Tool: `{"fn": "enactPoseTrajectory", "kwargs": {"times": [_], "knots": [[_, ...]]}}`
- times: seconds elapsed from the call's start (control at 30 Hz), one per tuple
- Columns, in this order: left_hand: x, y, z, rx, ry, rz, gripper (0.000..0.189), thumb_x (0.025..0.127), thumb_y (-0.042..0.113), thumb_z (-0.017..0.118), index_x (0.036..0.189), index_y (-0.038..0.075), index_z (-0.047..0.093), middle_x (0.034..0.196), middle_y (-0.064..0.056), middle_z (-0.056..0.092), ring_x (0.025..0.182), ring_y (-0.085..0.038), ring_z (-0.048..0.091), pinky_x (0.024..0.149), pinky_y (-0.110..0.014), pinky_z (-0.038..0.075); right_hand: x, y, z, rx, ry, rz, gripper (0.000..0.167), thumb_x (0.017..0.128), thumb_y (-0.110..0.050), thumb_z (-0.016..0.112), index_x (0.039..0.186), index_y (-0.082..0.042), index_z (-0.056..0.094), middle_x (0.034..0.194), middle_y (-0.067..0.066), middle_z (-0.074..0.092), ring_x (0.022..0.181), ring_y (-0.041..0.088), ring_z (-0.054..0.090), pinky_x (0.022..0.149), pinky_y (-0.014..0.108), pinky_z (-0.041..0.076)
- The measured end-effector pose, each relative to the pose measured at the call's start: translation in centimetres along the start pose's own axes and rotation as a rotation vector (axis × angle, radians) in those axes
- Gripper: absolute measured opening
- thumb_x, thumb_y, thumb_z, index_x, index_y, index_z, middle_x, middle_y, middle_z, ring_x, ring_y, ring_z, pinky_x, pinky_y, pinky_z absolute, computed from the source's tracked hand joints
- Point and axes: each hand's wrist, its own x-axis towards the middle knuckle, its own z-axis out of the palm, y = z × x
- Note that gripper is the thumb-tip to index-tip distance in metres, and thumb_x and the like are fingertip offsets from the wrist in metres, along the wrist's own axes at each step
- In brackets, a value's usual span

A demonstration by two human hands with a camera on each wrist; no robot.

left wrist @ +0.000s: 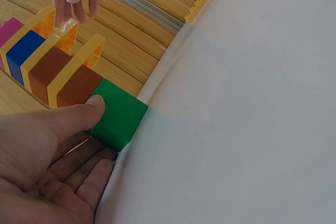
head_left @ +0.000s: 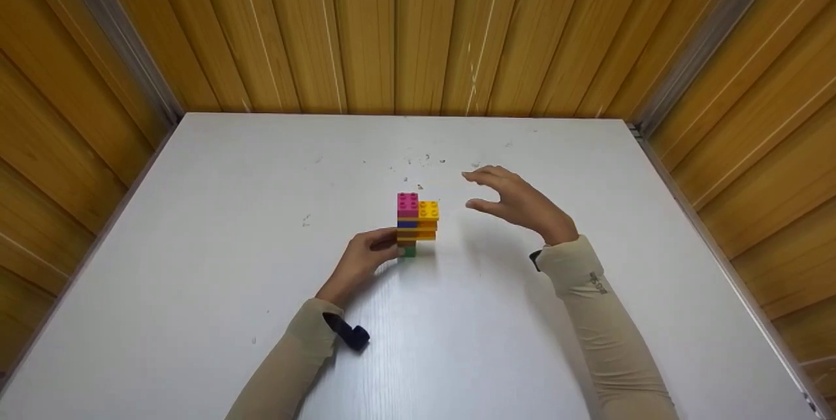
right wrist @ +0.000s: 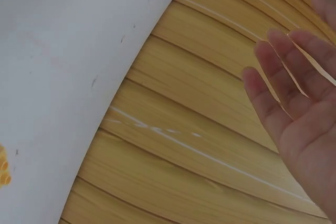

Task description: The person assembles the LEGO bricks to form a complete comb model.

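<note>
A tower of toy building bricks (head_left: 407, 211) stands upright on the white table. From the green brick (left wrist: 119, 114) at its foot rise brown, blue and pink bricks, with yellow plates between them jutting out to the right. My left hand (head_left: 360, 257) grips the tower low down, the thumb lying on the green brick in the left wrist view. Some of that hand's fingers are hidden behind the bricks. To the right of the tower my right hand (head_left: 519, 203) hovers with fingers spread and nothing in it.
The white table (head_left: 196, 243) has small dark marks beyond the tower. Wood-patterned panels (head_left: 418, 28) rise along its back and sides. A yellow studded piece (left wrist: 197, 8) shows at the table's edge in the left wrist view.
</note>
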Motion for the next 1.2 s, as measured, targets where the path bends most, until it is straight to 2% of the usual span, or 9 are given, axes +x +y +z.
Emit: {"fn": "enactPoseTrajectory", "kwargs": {"times": [0.2,0.37,0.6,0.7,1.2], "knots": [[-0.1,0.0,0.0,-0.018,-0.007,-0.003,0.046,0.088,0.019,0.07,0.132,0.011,0.059,0.13,-0.005,0.062,0.123,-0.02,0.057,0.11,-0.037,0.041,-0.9,2.3,-0.6,0.004,-0.049,0.111,0.06,0.088,-0.027,0.069,0.141,-0.009,0.048,0.135,0.012,0.054,0.12,0.031,0.051,0.104,0.05,0.043],[-0.1,0.0,-0.1,-0.027,-0.007,-0.013,0.047,0.087,0.021,0.071,0.131,0.013,0.059,0.13,-0.004,0.063,0.123,-0.019,0.057,0.111,-0.037,0.04,-1.5,4.1,-1.1,0.01,-0.1,0.199,0.063,0.087,-0.025,0.071,0.142,-0.006,0.046,0.135,0.016,0.053,0.122,0.033,0.05,0.105,0.051,0.043],[0.0,0.0,0.0,-0.01,-0.002,-0.007,0.047,0.088,0.02,0.07,0.132,0.01,0.058,0.13,-0.007,0.062,0.122,-0.021,0.058,0.108,-0.037,0.043,-2.5,6.5,-1.4,0.011,-0.161,0.29,0.064,0.087,-0.022,0.071,0.142,-0.001,0.044,0.134,0.022,0.052,0.121,0.038,0.05,0.102,0.052,0.045],[0.1,-0.1,0.0,0.003,-0.005,-0.011,0.048,0.088,0.02,0.069,0.133,0.011,0.057,0.131,-0.006,0.062,0.122,-0.02,0.057,0.109,-0.037,0.042,-2.9,7.4,-1.3,0.013,-0.187,0.339,0.065,0.087,-0.022,0.071,0.143,-0.002,0.043,0.136,0.022,0.051,0.123,0.037,0.049,0.102,0.051,0.045],[0.2,-0.1,0.1,-0.006,-0.006,-0.015,0.048,0.087,0.021,0.071,0.133,0.012,0.058,0.13,-0.005,0.062,0.121,-0.02,0.058,0.108,-0.037,0.043,-4.5,10.0,-1.5,-0.004,-0.313,0.481,0.069,0.089,-0.019,0.069,0.147,-0.003,0.035,0.138,0.026,0.044,0.125,0.044,0.045,0.101,0.057,0.043]]}}
